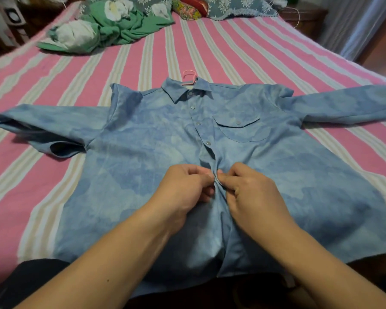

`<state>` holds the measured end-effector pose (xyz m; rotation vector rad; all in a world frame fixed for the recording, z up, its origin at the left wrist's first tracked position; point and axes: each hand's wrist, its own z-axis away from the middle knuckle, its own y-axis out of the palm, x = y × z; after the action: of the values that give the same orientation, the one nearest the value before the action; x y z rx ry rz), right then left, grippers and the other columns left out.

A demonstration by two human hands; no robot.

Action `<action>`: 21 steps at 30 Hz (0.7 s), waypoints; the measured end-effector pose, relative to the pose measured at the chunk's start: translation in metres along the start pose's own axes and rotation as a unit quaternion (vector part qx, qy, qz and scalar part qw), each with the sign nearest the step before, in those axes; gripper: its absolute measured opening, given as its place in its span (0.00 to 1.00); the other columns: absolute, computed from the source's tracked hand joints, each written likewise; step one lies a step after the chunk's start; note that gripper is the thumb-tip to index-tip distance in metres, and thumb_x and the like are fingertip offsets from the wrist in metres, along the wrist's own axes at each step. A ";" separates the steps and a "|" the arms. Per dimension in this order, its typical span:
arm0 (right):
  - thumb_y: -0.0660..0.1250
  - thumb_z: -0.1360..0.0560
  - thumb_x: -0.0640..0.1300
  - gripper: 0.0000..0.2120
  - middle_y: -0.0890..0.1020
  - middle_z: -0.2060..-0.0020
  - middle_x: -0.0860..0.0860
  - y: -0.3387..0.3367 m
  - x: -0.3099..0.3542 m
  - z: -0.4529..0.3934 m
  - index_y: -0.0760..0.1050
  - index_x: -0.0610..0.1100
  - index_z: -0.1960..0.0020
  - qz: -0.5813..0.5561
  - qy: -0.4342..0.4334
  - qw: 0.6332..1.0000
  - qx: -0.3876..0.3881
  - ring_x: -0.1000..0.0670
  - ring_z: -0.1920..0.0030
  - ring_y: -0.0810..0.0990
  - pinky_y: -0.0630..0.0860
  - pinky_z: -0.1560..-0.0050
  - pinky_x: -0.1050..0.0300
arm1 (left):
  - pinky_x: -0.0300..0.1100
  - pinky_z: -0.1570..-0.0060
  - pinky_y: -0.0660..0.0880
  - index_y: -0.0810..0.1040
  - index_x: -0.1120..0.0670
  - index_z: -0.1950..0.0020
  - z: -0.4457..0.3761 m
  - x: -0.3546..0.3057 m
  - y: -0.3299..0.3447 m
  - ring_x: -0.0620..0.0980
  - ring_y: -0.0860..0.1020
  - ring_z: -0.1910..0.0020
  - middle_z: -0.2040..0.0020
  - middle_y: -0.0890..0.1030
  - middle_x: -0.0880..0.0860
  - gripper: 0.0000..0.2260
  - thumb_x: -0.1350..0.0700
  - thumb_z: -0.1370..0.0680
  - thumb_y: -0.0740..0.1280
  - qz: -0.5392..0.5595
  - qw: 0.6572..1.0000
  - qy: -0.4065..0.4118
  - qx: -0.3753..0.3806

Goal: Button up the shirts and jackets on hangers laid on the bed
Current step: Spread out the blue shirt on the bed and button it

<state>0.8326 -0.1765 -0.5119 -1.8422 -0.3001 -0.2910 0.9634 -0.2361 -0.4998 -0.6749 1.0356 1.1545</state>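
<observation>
Here the blue shirt (156, 157) lies flat, front up, across the pink striped bed cover (243, 47), its sleeves spread out to either side and its collar pointing away from the person. A pink hanger (189, 77) sticks out just beyond the shirt's collar. Down the shirt's front, four snap buttons (208, 143) below the collar appear fastened, and a flapped chest pocket (239, 128) sits just beside that row.

Below the lowest fastened snap, both hands meet at the shirt's front opening. The left hand (187, 188) has its fingers curled in, pinching the edge of the shirt's front between thumb and fingers. The right hand (245, 188) does likewise from the other side, thumb and forefinger clamped on the facing edge of the shirt. The fingertips of the two hands are nearly touching over the fabric fold; the snap itself is hidden between them.

Well beyond the shirt's collar, a bundle of green and white cloth (103, 30) lies on the bed cover, with patterned pillows (232, 6) beside it.
</observation>
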 end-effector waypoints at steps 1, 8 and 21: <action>0.60 0.24 0.42 0.15 0.76 0.59 0.52 -0.008 -0.001 0.000 0.84 0.51 0.46 -0.007 0.020 0.999 0.042 0.46 0.58 0.79 0.77 0.59 0.49 | 0.39 0.69 0.72 0.82 0.58 0.58 0.004 0.002 0.000 0.49 0.75 0.70 0.70 0.78 0.53 0.07 0.63 0.20 0.68 -0.050 0.998 0.033 0.000; 0.68 0.31 0.35 0.16 0.74 0.61 0.58 -0.073 -0.041 0.029 0.69 0.56 0.58 0.020 0.215 0.956 0.199 0.55 0.60 0.74 0.67 0.62 0.59 | 0.48 0.66 0.70 0.69 0.49 0.59 0.051 0.046 -0.025 0.55 0.75 0.63 0.63 0.73 0.48 0.10 0.46 0.22 0.62 -0.565 0.725 0.378 -0.113; 0.71 0.24 0.39 0.05 0.87 0.60 0.47 -0.110 -0.040 0.053 0.84 0.46 0.57 -0.259 0.224 0.914 0.216 0.53 0.61 0.82 0.77 0.56 0.53 | 0.49 0.64 0.66 0.74 0.52 0.59 0.059 0.074 0.043 0.58 0.73 0.61 0.61 0.74 0.55 0.12 0.52 0.33 0.75 -0.701 0.612 0.350 -0.107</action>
<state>0.7591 -0.0974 -0.4419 -1.1886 -0.4861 -0.9235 0.9447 -0.1427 -0.5401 -1.7680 0.5826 -0.4875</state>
